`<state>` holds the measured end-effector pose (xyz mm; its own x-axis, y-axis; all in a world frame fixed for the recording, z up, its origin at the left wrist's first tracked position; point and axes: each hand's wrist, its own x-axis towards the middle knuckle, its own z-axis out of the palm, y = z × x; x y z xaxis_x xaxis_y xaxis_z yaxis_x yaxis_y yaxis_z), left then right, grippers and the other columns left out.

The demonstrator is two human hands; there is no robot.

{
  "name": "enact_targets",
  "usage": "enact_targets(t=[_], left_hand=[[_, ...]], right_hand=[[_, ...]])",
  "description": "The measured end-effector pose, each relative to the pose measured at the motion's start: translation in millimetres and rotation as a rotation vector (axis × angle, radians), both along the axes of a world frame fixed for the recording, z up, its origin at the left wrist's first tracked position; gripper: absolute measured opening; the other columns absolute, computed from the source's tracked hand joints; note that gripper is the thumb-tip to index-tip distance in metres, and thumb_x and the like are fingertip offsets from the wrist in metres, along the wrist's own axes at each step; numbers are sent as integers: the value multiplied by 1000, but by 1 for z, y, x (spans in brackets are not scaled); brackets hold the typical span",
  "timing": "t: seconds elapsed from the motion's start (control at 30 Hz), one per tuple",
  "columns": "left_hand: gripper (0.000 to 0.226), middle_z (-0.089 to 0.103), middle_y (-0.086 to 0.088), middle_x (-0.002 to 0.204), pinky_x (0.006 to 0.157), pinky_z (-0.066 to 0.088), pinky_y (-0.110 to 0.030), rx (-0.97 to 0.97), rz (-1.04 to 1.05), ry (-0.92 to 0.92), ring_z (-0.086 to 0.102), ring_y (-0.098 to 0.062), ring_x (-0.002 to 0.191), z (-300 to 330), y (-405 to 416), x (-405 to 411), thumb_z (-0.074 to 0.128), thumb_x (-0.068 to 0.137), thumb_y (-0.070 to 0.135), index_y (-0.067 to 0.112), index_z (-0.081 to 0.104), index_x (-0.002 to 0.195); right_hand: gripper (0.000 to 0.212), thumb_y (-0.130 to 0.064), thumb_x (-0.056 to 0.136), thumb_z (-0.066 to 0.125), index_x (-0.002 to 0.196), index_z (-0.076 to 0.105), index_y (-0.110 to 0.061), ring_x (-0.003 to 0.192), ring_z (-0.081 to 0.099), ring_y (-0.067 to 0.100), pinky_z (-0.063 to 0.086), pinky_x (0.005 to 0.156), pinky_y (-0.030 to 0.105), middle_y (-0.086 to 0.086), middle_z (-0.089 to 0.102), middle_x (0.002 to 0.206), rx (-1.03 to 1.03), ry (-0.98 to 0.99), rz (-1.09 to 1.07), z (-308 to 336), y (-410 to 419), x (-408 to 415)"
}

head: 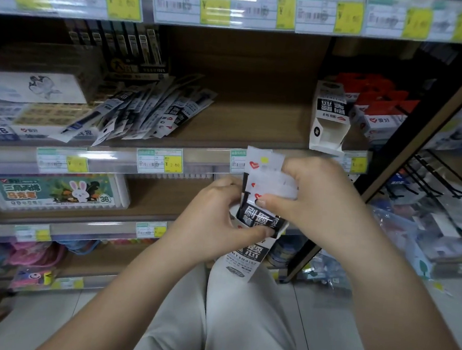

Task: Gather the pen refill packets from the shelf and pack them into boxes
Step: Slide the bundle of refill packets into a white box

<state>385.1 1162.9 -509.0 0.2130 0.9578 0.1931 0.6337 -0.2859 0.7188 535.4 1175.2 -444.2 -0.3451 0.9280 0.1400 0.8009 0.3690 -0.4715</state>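
Leftmost, a loose heap of refill packets point(145, 114) lies on the wooden shelf point(242, 125), not yet gathered. Nearer centre, the left hand point(215, 215) curls round the open box point(248, 249), steadying it. Next, the right hand point(314, 193) pinches a bundle of packets point(266, 175), half sunk into that box. Packing seems underway; the next move likely calls for pushing the bundle fully down. Farther right, another empty box point(329, 119) stands on the shelf.
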Motion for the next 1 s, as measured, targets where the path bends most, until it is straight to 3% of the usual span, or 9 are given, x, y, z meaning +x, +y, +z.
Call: enact_targets(t=[0.23, 0.37, 0.43, 0.53, 0.63, 0.73, 0.83, 1.0], left_hand=[[58, 60, 6, 102, 80, 41, -11, -36, -27, 8, 51, 0, 96, -6, 1, 0, 58, 56, 59, 23, 69, 100], [39, 59, 9, 99, 76, 38, -6, -44, -5, -6, 50, 0, 94, -4, 2, 1, 77, 64, 38, 21, 70, 98], [36, 60, 12, 96, 74, 35, -3, -43, -5, -16, 48, 4, 93, -4, 3, 1, 74, 64, 38, 25, 70, 97], [37, 56, 14, 91, 71, 34, -2, -51, -3, -18, 46, 10, 92, -3, 4, 2, 69, 56, 50, 34, 66, 89], [43, 51, 11, 95, 71, 32, 0, -63, -7, 25, 44, 11, 88, -4, 5, 2, 83, 59, 40, 30, 64, 97], [46, 49, 13, 93, 73, 33, -1, -46, 9, 42, 43, 6, 83, -4, 5, 3, 83, 62, 35, 23, 67, 103], [44, 50, 17, 93, 74, 32, 1, -44, -3, 25, 44, 11, 88, -3, 5, 3, 84, 63, 32, 23, 68, 103], [39, 60, 3, 104, 73, 32, 0, -40, -36, 15, 44, 2, 92, -2, 4, 2, 84, 63, 28, 23, 70, 99]], right_hand=[[16, -29, 77, 72, 89, 69, -19, 83, 61, 21, 49, 70, 34, -1, 67, 79, -59, -90, -10, -19, 2, -2], [17, -32, 74, 73, 88, 70, -22, 77, 62, 12, 49, 65, 30, -6, 66, 79, -168, 40, 29, -12, 5, 4], [24, -36, 67, 77, 88, 66, -31, 75, 61, 1, 50, 65, 24, -12, 67, 81, -223, 104, 67, -3, 4, 5], [40, -34, 68, 76, 103, 58, -25, 86, 60, 11, 51, 73, 34, -10, 64, 93, -140, -55, 47, -4, 5, 4], [32, -26, 75, 74, 98, 53, -21, 89, 57, 16, 48, 71, 32, -8, 60, 91, -58, -98, 20, -8, 9, 1], [29, -24, 76, 74, 101, 59, -20, 84, 56, 13, 43, 66, 28, -8, 57, 87, -58, -96, 21, -11, 12, 2], [28, -22, 75, 75, 101, 64, -18, 87, 59, 16, 47, 70, 29, -6, 64, 90, -69, -77, 33, -20, 15, 0], [17, -24, 71, 74, 85, 63, -23, 85, 56, 17, 44, 68, 29, -4, 61, 86, -104, -170, 61, -38, 17, -4]])
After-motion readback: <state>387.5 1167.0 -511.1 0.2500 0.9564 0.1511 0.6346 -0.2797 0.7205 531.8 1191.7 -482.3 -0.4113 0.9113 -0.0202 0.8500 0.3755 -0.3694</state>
